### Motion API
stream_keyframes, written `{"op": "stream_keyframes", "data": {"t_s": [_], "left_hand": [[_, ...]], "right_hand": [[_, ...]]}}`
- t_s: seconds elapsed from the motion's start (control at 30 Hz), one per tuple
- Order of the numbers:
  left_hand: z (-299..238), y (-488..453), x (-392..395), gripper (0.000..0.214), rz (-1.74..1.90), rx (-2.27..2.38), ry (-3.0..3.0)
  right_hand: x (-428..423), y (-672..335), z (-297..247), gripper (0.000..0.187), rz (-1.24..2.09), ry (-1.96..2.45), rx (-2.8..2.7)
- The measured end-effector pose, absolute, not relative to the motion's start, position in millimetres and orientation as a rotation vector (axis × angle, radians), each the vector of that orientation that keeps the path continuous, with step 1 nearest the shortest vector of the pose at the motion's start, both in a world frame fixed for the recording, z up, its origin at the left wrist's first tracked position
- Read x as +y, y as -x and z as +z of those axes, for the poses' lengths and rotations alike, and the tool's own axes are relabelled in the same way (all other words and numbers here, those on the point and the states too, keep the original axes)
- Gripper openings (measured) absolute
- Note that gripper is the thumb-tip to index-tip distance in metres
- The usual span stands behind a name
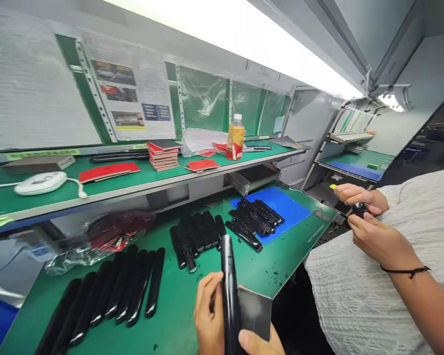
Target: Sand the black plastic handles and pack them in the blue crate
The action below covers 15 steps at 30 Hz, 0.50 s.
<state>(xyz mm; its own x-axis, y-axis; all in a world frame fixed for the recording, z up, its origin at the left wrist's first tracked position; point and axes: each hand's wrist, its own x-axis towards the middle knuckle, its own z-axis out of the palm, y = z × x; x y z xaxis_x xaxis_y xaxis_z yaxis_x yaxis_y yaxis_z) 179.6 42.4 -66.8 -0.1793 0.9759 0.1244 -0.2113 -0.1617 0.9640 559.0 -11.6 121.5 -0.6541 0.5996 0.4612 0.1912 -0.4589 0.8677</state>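
My left hand (209, 311) is closed around a long, glossy black plastic part (229, 291), held upright with a small slot near its top. My right hand (262, 343) grips a thin grey sanding pad (256, 311) with a reddish edge, right beside the black part; whether the two touch is hard to tell. To the left, a row of similar glossy black parts (113, 291) lies on the green bench (185, 330). Beyond my hands sits another group of black parts (198, 231), and more dark pieces (257, 217) are piled on a blue mat (296, 212).
On the right, a co-worker's hands (377, 231) hold a small black piece and a yellow-ended tool. The shelf (133, 190) above the bench carries a drink bottle (236, 138), red-backed pads (163, 157) and a white device (40, 183). A plastic bag (107, 236) lies underneath.
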Motion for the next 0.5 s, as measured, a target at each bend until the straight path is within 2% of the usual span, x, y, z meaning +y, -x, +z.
{"op": "stream_keyframes", "data": {"t_s": [0.07,0.1,0.13,0.17,0.23,0.3,0.4,0.43,0.47,0.5], "left_hand": [[-42.8,-171.4,35.0,0.055,1.344,1.056,-0.74],[-32.5,-166.6,32.7,0.063,1.261,1.033,-0.613],[-24.2,-161.3,31.3,0.068,1.205,1.009,-0.538],[-17.8,-155.5,30.9,0.07,1.179,0.994,-0.505],[-10.5,-143.6,32.7,0.061,1.179,1.0,-0.494],[-7.6,-133.5,37.1,0.049,1.188,0.987,-0.472],[-4.6,-125.1,44.5,0.047,1.16,0.94,-0.37],[-3.2,-124.1,46.4,0.046,1.153,0.908,-0.325],[-1.7,-123.9,47.8,0.045,1.151,0.867,-0.281],[-0.1,-124.1,48.6,0.045,1.15,0.821,-0.243]], "right_hand": [[-8.1,-523.7,122.0,0.046,2.371,-1.52,1.747],[-6.9,-498.4,117.0,0.046,2.275,-1.807,2.075],[-6.3,-468.5,108.1,0.043,1.886,-2.229,2.575],[-6.5,-435.4,95.6,0.041,1.419,-2.432,2.916],[-10.0,-367.4,62.8,0.035,0.727,-2.55,3.239],[-17.0,-310.8,27.9,0.037,0.235,-2.536,3.357],[-28.2,-268.3,-10.4,0.045,-0.828,-2.743,3.266],[-30.3,-264.5,-17.9,0.047,-0.95,-2.709,3.266],[-31.3,-263.7,-23.0,0.048,-0.854,-2.578,3.364],[-31.1,-264.5,-26.0,0.05,-0.583,-2.327,3.53]]}}
